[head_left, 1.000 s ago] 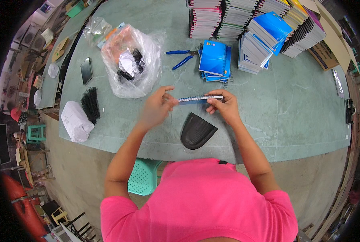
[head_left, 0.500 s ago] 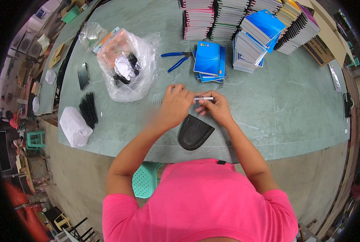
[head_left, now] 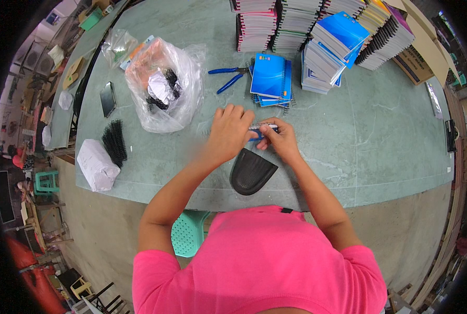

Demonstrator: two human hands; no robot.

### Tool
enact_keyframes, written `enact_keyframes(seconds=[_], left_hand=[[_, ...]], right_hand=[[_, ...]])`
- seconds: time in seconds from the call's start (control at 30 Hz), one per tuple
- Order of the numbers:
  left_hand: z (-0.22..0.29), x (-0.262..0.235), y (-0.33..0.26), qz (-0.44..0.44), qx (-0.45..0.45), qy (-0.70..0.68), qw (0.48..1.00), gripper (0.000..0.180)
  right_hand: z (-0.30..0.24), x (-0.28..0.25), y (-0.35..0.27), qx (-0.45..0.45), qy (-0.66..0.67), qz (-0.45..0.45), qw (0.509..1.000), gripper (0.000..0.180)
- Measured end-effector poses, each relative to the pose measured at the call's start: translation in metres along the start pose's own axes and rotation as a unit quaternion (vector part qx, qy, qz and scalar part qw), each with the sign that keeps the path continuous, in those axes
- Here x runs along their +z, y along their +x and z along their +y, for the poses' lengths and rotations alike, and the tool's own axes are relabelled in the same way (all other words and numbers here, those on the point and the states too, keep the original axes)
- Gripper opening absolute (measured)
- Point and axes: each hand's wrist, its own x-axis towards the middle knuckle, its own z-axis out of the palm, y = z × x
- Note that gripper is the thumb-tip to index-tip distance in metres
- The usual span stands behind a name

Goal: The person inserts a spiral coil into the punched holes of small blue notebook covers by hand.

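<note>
My left hand (head_left: 230, 132) and my right hand (head_left: 281, 140) hold a small blue notebook (head_left: 254, 137) between them, over the near middle of the table. The notebook stands on edge, with its pale bound edge upward. My left fingers close over its left end, and my right thumb and fingers pinch the right end. A thin coil seems to poke out left of my left hand, but it is faint. Just below my hands lies a black rounded rubber-like pad (head_left: 252, 172). Beyond them are blue-handled pliers (head_left: 228, 78) and a short stack of blue spiral notebooks (head_left: 270, 78).
Tall stacks of spiral notebooks (head_left: 299, 31) and an open cardboard box (head_left: 414, 65) stand at the back right. To the left are a clear plastic bag (head_left: 183, 99) with crumpled paper and black coils, a phone (head_left: 108, 99), loose black coils (head_left: 115, 140) and a white paper-wrapped bundle (head_left: 97, 165).
The notebook has tilted in my hands, so its blue cover now shows below the bound edge. My right fingers have shifted slightly along it.
</note>
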Motion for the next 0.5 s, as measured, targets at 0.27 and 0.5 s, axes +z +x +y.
enact_keyframes(seconds=[0.27,0.5], left_hand=[[-0.004,0.012,-0.004,0.032,0.026,-0.037,0.998,0.021],[-0.011,0.018,0.000,-0.028,0.053,-0.004,0.998,0.016]], right_hand=[[-0.002,0.004,-0.007,-0.015,0.030,0.023,0.999,0.022],[0.002,0.003,-0.005,-0.020,-0.008,0.029,0.999,0.018]])
